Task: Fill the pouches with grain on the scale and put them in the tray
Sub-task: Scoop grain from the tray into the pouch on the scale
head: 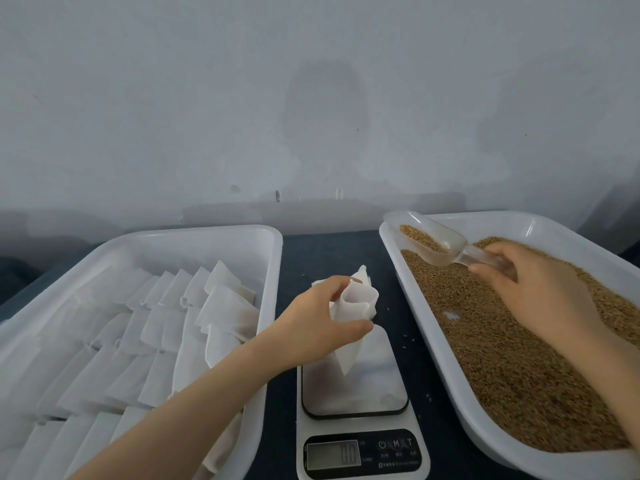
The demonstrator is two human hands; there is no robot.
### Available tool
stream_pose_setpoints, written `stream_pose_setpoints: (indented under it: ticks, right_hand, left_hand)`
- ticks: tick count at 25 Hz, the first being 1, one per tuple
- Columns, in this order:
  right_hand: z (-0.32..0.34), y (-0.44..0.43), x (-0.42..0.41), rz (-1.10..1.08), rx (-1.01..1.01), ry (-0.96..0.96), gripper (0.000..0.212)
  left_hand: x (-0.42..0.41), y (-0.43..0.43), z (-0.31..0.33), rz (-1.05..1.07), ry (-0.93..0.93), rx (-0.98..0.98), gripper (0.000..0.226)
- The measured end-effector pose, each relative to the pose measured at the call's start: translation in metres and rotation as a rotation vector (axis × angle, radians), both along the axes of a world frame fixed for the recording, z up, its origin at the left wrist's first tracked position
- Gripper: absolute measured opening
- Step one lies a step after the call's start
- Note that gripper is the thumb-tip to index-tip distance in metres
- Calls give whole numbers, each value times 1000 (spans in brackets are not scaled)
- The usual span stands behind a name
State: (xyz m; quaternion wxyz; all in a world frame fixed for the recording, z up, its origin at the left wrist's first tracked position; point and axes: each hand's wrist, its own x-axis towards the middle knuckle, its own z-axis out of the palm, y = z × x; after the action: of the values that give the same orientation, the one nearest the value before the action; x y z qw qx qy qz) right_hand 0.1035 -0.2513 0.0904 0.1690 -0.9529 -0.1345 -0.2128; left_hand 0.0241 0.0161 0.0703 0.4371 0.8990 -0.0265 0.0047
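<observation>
My left hand (323, 317) grips a white pouch (356, 303) with its mouth held open, its lower tip hanging just over the scale's steel plate (356, 386). The scale's display (332, 454) reads 0.0. My right hand (540, 292) holds the handle of a clear plastic scoop (436, 242), part-filled with brown grain, raised above the grain (512, 358) in the white right tray (433, 341). The scoop's open end points toward the tray's far left corner. The white left tray (273, 271) holds rows of several white pouches (145, 334).
The trays and the scale stand on a dark table (329, 254) against a pale wall. A few loose grains lie on the table between the scale and the grain tray. The gap between the two trays is narrow.
</observation>
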Motion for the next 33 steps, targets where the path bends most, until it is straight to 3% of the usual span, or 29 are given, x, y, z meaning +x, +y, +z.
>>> stream_pose_setpoints:
  ticks: [3, 11, 25, 29, 33]
  right_hand:
    - [-1, 2, 1, 49, -6, -118, 44]
    - [0, 5, -3, 202, 7, -122, 32]
    - [-2, 4, -3, 351, -82, -217, 36]
    - [1, 6, -7, 354, -97, -294, 27]
    - [8, 8, -9, 376, -171, -371, 39]
  left_hand:
    - [1, 0, 1, 57, -39, 27, 59]
    - [2, -1, 2, 57, -24, 48, 59]
    - [5, 1, -2, 66, -99, 123, 56]
    - [3, 0, -3, 34, -103, 127, 56]
    - [2, -2, -2, 3, -66, 110, 60]
